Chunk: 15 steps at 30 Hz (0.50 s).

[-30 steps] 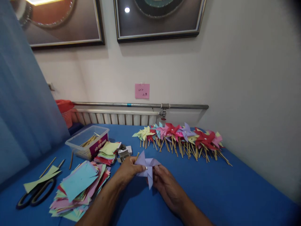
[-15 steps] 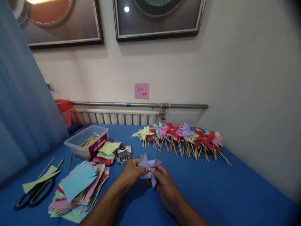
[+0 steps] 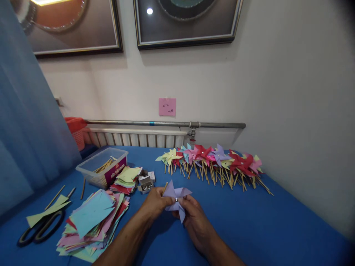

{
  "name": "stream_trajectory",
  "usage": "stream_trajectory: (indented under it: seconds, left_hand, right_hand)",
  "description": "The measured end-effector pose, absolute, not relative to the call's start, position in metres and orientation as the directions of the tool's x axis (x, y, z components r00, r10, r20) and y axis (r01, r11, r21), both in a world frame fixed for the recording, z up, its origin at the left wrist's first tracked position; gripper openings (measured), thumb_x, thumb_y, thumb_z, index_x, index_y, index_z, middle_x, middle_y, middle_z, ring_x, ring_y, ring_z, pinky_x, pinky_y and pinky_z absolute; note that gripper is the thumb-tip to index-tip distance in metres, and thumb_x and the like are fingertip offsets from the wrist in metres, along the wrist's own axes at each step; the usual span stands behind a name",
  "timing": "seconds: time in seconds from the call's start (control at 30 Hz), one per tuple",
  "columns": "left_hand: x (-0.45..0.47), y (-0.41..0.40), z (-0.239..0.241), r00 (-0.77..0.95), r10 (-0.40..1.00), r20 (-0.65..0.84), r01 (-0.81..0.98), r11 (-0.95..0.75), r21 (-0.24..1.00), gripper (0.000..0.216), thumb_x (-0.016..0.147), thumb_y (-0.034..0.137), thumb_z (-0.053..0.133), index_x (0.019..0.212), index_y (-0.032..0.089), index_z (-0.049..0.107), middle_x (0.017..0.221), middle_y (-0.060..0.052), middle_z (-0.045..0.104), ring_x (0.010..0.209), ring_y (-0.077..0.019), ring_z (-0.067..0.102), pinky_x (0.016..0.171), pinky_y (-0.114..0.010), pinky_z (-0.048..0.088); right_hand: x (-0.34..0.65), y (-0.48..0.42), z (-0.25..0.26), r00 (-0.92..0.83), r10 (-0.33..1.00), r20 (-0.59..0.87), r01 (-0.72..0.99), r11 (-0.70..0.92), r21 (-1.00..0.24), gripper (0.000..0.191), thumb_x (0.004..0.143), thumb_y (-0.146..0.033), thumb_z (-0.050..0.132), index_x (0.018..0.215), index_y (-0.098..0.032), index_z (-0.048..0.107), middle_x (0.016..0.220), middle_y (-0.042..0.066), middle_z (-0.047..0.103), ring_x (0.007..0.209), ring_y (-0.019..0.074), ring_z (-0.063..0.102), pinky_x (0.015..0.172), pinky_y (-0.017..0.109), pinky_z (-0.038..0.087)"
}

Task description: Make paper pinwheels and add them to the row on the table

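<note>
**Both grips pinched on a lilac pinwheel above the bench**

The grip of the left hand (image 3: 155, 203) is narrow, thumb and fingertips closed on the left side of the lilac pinwheel (image 3: 177, 194). The right hand (image 3: 194, 216) pinches it from below and behind, thumb near the silver pin (image 3: 176, 200) at its centre. The pinwheel is held just above the blue bench (image 3: 263, 221), with the tip of its wooden stick (image 3: 165, 185) poking out up and to the left.

Judging by the pin already seated in the folded blades, the step in hand looks like fastening the paper head to the stick. A further move would call for steady counter-pressure behind the pin and a light hold, so that the blades are not creased.

Everything else is placed from the pinwheel:
- Just beyond it to the left sits a small box of pins (image 3: 145, 183).
- Further left are a stack of paper squares (image 3: 91, 218) and a clear tub of sticks (image 3: 102, 166).
- Far left lie the scissors (image 3: 36, 229).
- Beyond it and to the right, well apart, a row of finished pinwheels (image 3: 213, 159) lies along the bench near the wall.

The bare cloth to the right of the pinwheel and towards the person is the widest free room. The left side is crowded, and the wall closes the far side and the right.
</note>
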State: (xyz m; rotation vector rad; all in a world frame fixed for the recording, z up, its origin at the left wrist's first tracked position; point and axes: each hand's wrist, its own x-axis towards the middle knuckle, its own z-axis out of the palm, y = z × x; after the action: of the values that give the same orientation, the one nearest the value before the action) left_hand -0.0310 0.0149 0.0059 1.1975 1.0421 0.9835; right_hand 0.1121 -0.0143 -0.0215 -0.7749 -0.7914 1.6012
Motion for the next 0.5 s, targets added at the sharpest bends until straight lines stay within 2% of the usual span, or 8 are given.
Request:
stream_trajectory:
  seconds: [0.2, 0.4, 0.5]
  left_hand:
    - [-0.031, 0.0171, 0.0007, 0.274, 0.957, -0.097, -0.093, 0.127, 0.988, 0.031, 0.052, 0.035, 0.083, 0.065, 0.01, 0.07, 0.059, -0.003, 0.064, 0.052, -0.0118, 0.052, 0.055, -0.024, 0.036]
    - [-0.031, 0.0184, -0.0009, 0.271, 0.958, -0.095, -0.083, 0.122, 0.989, 0.032, 0.052, 0.036, 0.082, 0.066, 0.01, 0.069, 0.058, -0.003, 0.063, 0.051, -0.0113, 0.051, 0.054, -0.024, 0.035]
    - [-0.032, 0.0186, 0.0, 0.266, 0.96, -0.085, -0.065, 0.106, 0.992, 0.03, 0.053, 0.037, 0.082, 0.064, 0.012, 0.068, 0.058, -0.003, 0.063, 0.051, -0.0116, 0.051, 0.054, -0.024, 0.035]
  right_hand:
    - [0.1119, -0.0106, -0.0277, -0.132, 0.986, -0.101, -0.578, -0.16, -0.8, 0.033, 0.071, -0.049, 0.085, 0.078, -0.02, 0.07, 0.071, 0.0, 0.066, 0.068, 0.0167, 0.056, 0.066, 0.029, 0.046]
    - [0.1119, -0.0102, -0.0278, -0.14, 0.985, -0.1, -0.572, -0.163, -0.804, 0.037, 0.069, -0.05, 0.086, 0.085, -0.019, 0.072, 0.081, 0.002, 0.07, 0.075, 0.0183, 0.06, 0.069, 0.03, 0.048]
    - [0.112, -0.0116, -0.0257, -0.15, 0.985, -0.081, -0.557, -0.152, -0.816, 0.035, 0.071, -0.047, 0.085, 0.087, -0.018, 0.073, 0.078, 0.001, 0.068, 0.071, 0.0166, 0.057, 0.067, 0.029, 0.047]
